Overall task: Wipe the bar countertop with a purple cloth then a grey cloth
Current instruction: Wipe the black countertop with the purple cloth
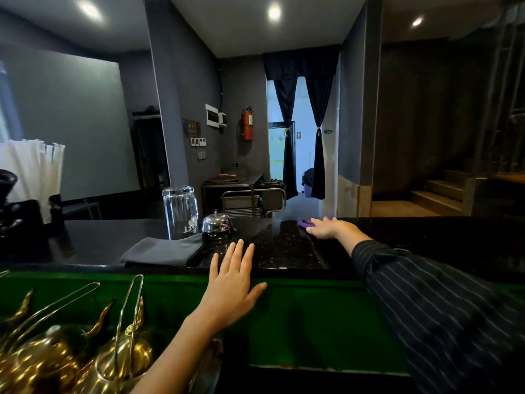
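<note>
The black speckled bar countertop (284, 248) runs across the middle of the view. My right hand (331, 228) lies flat on a purple cloth (307, 222) at the counter's far edge; only a small part of the cloth shows past the fingers. My left hand (231, 282) rests open, fingers spread, on the counter's near edge and holds nothing. A folded grey cloth (162, 251) lies on the counter to the left of my left hand.
A clear upturned glass jug (180, 213) and a chrome service bell (217, 224) stand just behind the grey cloth. Brass teapots (71, 356) sit on green felt (312, 322) below the counter at lower left. A straw holder (31, 177) stands at far left.
</note>
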